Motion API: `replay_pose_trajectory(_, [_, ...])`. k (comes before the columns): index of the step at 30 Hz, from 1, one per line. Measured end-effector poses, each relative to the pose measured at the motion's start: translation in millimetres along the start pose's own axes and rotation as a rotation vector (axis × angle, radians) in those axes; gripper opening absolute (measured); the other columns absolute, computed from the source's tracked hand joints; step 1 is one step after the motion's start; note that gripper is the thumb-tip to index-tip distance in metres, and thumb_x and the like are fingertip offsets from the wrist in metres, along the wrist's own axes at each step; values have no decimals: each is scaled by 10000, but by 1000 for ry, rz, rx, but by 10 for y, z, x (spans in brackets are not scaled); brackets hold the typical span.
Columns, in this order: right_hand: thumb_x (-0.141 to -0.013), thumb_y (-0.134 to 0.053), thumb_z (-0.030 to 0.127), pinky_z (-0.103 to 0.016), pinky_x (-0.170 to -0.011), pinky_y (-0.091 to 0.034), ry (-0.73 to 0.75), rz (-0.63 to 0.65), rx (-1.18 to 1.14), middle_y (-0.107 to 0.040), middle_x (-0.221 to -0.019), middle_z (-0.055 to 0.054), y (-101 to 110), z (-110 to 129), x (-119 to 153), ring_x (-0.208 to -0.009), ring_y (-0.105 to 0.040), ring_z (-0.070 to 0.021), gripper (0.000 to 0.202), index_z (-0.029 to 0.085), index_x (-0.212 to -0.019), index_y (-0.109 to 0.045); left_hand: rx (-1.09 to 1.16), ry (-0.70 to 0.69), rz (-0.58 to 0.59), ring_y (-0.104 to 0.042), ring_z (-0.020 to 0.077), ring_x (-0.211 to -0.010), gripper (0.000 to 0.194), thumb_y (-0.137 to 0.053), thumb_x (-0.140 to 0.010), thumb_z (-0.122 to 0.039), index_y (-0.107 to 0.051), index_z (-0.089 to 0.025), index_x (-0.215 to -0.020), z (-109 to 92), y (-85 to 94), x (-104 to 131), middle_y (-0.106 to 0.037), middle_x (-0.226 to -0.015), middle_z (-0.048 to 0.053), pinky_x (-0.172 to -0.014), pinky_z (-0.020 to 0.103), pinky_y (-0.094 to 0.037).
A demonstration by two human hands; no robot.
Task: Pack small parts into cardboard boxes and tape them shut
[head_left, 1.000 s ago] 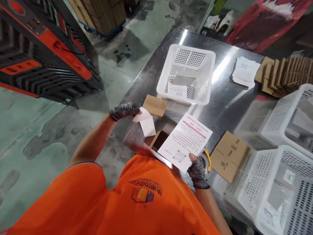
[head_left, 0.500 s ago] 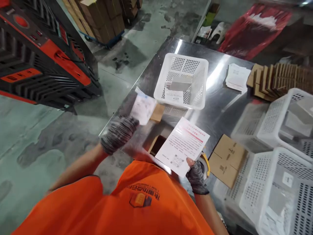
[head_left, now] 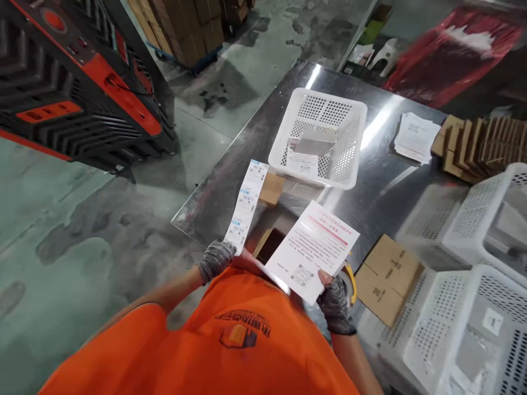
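My left hand (head_left: pixel 216 259), in a grey knit glove, pinches the near end of a long white strip of labels (head_left: pixel 246 204) that stretches away over the steel table's (head_left: pixel 370 181) edge. My right hand (head_left: pixel 335 304), also gloved, holds a white printed sheet (head_left: pixel 313 248) with red lines and a QR code by its near corner. Under the sheet's left side an open brown carton (head_left: pixel 268 244) shows. A small closed brown box (head_left: pixel 272 189) lies just beyond the strip. A yellow tape dispenser (head_left: pixel 349 280) peeks out by my right hand.
A white perforated basket (head_left: pixel 354 131) holding grey packets stands further back. More white baskets (head_left: pixel 473 307) crowd the right side, beside a flat cardboard box (head_left: pixel 387 277). A paper stack (head_left: pixel 415 136) and flattened cartons (head_left: pixel 477 144) lie at the back right. A black-and-orange machine (head_left: pixel 82 93) stands left, on the floor.
My left hand drew back toward my body and the folded labels opened out into a long straight strip. The right hand kept the sheet nearly still.
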State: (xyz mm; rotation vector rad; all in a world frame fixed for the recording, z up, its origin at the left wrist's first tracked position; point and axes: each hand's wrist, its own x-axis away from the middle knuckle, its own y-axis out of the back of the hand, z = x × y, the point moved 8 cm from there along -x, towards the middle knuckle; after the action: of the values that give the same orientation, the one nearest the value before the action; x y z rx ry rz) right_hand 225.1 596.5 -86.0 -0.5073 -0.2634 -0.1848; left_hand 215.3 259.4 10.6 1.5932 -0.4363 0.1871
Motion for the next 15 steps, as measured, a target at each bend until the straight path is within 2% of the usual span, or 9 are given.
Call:
replay_pose_trajectory(3, [-590, -1000, 676, -701, -1209, -652, -37, -36, -31, -887, -1243, -187, 8, -12, 6, -1296, -819, -490, 897, 238, -1358, -846, 166, 83, -3, -829, 496, -1264, 393, -725, -1023, -212, -856, -62, -1362, 6, 29, -50, -831, -1389, 307, -1160, 630, -629])
replay_pose_trajectory(6, [-580, -1014, 672, -703, -1225, -639, -37, -38, -39, -886, -1257, -190, 7, -1, 13, -1301, -814, -492, 939, 226, -1388, -841, 470, 117, -127, -790, 399, -1397, 462, -558, -1137, -295, -802, -113, -1485, -153, 244, -153, -814, -1497, 235, -1313, 575, -556])
replay_pose_trajectory(8, [-581, -1023, 674, -700, -1229, -637, -56, -35, -32, -886, -1267, -187, 8, -7, 18, -1302, -813, -490, 935, 224, -1381, -845, 658, 53, -186, -763, 329, -1448, 498, -533, -1158, -384, -774, -167, -1535, -416, 398, -243, -805, -1542, 165, -1338, 489, -548])
replay_pose_trajectory(10, [-547, -1040, 660, -695, -1222, -644, -87, -54, -45, -884, -1280, -185, 16, -24, 24, -1309, -812, -490, 931, 226, -1350, -856, 838, -47, -182, -734, 326, -1491, 609, -605, -1133, -524, -713, -172, -1618, -759, 498, -338, -760, -1617, 164, -1301, 454, -583])
replay_pose_trajectory(13, [-545, -1037, 612, -699, -1200, -660, -100, -57, -105, -890, -1240, -187, -6, -32, 23, -1285, -823, -491, 888, 226, -1326, -866, 1115, -202, -72, -645, 434, -1577, 881, -865, -937, -660, -675, -165, -1641, -1263, 525, -461, -694, -1689, 213, -1324, 551, -546])
replay_pose_trajectory(15, [-575, -1019, 580, -707, -1185, -667, -97, -58, -140, -895, -1177, -186, -10, -36, 15, -1262, -832, -490, 847, 223, -1328, -866, 1236, -217, -25, -586, 514, -1599, 959, -971, -790, -694, -722, -188, -1565, -1429, 498, -523, -725, -1633, 214, -1371, 658, -445])
